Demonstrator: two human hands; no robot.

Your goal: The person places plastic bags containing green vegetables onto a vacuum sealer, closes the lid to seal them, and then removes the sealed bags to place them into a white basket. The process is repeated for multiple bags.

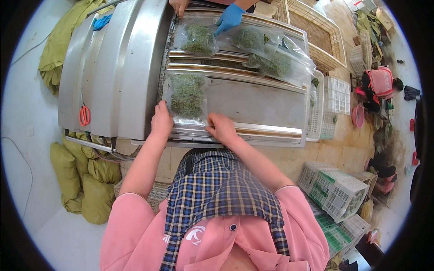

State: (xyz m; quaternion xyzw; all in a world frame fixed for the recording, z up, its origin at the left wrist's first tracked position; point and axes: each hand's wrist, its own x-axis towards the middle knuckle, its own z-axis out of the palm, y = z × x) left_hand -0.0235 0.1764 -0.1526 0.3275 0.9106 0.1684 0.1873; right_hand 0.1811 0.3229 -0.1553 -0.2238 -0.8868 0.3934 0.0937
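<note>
A clear flat plastic bag packed with small green berries lies on the near side of a steel machine bed, its lower edge over the near metal bar. My left hand is closed at the bag's left edge, near its lower corner. With fingers curled in, my right hand pinches the lower right corner by the bar. Across the bed, another person's blue-gloved hand touches a similar bag. That person's bare hand rests at the far left edge.
More filled bags overlap on the bed's far right. A large steel lid stands to the left, with orange-handled scissors on the metal beside it. Plastic crates stand right; green sacks lie lower left.
</note>
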